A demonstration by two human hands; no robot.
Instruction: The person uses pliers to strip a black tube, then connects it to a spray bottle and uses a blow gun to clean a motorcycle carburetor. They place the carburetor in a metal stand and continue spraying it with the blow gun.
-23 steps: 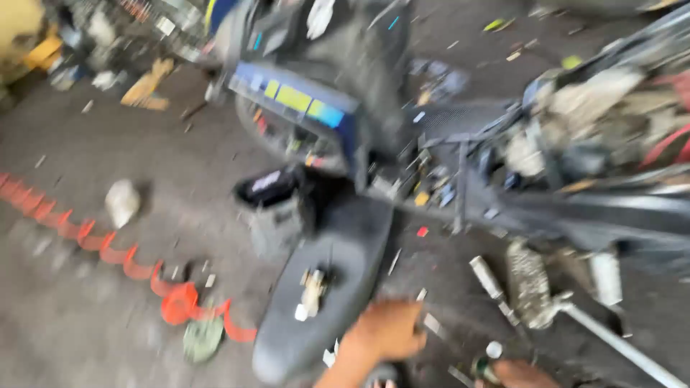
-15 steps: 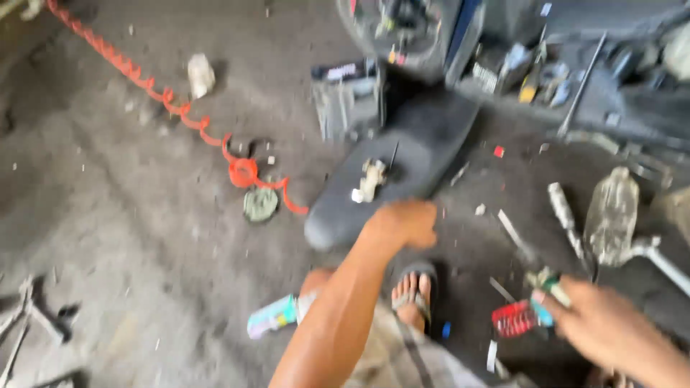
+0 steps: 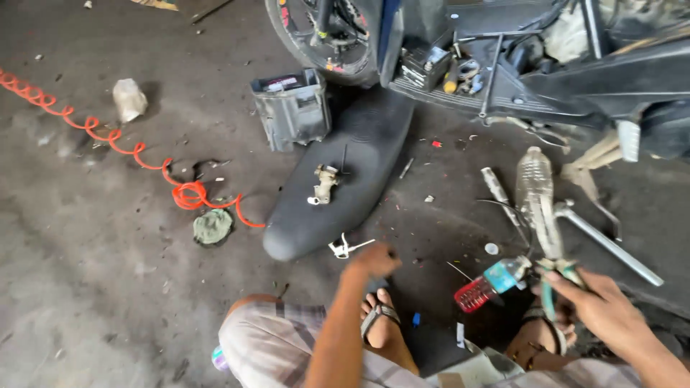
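Grey floor: oil-stained concrete floor (image 3: pixel 108 287) lay under your feet, orange coiled hose (image 3: pixel 136 154) across it.
Seat: black seat (image 3: pixel 345 179) lay flat by the scooter (image 3: pixel 546 65).
Left hand (image 3: pixel 374 260): curled near a small white clip (image 3: pixel 343 248); grip unclear.
Right hand (image 3: pixel 600 305): closed around green-handled pliers (image 3: pixel 557 276).
Bottle: red-capped bottle (image 3: pixel 492 284), blue label, just beside.

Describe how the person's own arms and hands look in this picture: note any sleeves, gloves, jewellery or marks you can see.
Both arms are bare as far as the frame shows: no sleeve, no glove. The left hand has no ring or watch that can be seen. The right hand is also ungloved, with no band visible at its wrist. Any dirt or marks are too small to tell.
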